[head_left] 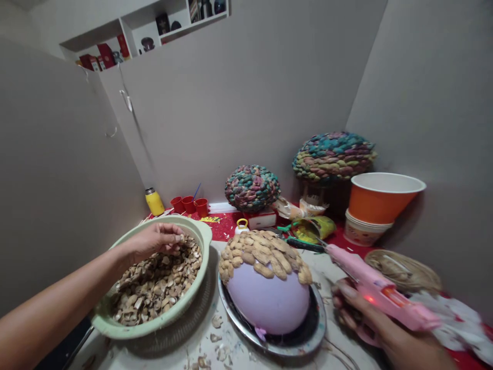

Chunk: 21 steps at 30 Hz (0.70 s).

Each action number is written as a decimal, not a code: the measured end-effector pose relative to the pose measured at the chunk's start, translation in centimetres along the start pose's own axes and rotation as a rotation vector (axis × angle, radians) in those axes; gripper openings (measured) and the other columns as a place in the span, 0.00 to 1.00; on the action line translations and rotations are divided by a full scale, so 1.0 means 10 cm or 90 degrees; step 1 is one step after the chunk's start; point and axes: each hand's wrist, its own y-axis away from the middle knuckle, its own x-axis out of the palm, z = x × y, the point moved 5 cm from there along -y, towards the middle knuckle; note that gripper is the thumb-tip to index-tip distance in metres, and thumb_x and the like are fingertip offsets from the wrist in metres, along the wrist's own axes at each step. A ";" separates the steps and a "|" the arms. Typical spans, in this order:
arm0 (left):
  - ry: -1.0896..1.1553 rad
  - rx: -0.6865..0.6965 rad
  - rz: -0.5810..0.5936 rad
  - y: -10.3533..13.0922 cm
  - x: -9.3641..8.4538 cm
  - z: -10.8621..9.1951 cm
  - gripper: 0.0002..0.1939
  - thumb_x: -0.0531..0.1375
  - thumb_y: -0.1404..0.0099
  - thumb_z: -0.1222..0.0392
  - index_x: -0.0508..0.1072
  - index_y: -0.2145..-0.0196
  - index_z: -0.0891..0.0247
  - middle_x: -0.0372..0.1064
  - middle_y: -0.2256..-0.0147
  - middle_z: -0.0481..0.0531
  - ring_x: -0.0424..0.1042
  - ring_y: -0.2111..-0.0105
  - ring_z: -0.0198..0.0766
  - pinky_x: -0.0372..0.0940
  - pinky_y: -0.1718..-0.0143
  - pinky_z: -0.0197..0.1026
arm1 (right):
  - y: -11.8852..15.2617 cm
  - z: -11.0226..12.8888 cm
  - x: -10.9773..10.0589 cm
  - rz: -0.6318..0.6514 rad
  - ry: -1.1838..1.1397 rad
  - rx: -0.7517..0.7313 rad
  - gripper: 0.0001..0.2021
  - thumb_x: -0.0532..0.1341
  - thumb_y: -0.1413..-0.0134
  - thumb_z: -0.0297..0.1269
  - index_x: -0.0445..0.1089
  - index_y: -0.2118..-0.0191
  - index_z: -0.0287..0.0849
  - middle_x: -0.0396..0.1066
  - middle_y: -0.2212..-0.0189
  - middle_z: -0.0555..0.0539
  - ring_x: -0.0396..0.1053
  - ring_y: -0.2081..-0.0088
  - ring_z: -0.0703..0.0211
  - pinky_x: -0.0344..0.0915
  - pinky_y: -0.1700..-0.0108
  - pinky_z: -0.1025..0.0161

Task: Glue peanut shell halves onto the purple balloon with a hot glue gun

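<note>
My left hand is over a pale green basin of peanut shells, its fingertips pinched on what looks like a single shell. In my right hand is a pink hot glue gun, its small light glowing red and its nozzle pointing up and left. Between the hands sits a lilac balloon, knot toward me, in a round metal dish. Overlapping peanut shells cover the balloon's top; its lower front is bare.
Behind stand two colourful shell-covered domes, several small red cups and a yellow bottle. At right are an orange paper bucket, a coil of brown cord and white plastic. Shell scraps litter the table front.
</note>
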 end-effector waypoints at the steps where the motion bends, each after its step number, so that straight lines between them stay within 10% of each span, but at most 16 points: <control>1: 0.000 0.008 -0.001 0.01 0.04 -0.04 0.15 0.71 0.49 0.54 0.73 0.68 0.64 0.70 0.74 0.45 0.64 0.77 0.29 0.62 0.71 0.36 | 0.02 0.02 0.01 0.004 -0.026 0.022 0.20 0.67 0.58 0.58 0.78 0.72 0.45 0.74 0.78 0.44 0.71 0.77 0.55 0.69 0.78 0.65; 14: -0.016 0.143 0.128 0.21 1.24 -0.71 0.12 0.70 0.49 0.56 0.75 0.70 0.64 0.75 0.75 0.47 0.68 0.75 0.32 0.63 0.72 0.36 | 0.13 0.37 0.16 0.011 -0.091 -0.028 0.26 0.64 0.57 0.63 0.70 0.74 0.40 0.65 0.83 0.51 0.59 0.82 0.65 0.55 0.80 0.68; 21: -0.071 0.208 0.109 0.23 1.49 -0.76 0.09 0.66 0.46 0.57 0.75 0.68 0.64 0.77 0.70 0.50 0.73 0.69 0.37 0.67 0.64 0.40 | 0.13 0.38 0.17 0.020 -0.069 -0.045 0.25 0.63 0.54 0.62 0.70 0.74 0.41 0.63 0.85 0.52 0.58 0.82 0.64 0.55 0.81 0.68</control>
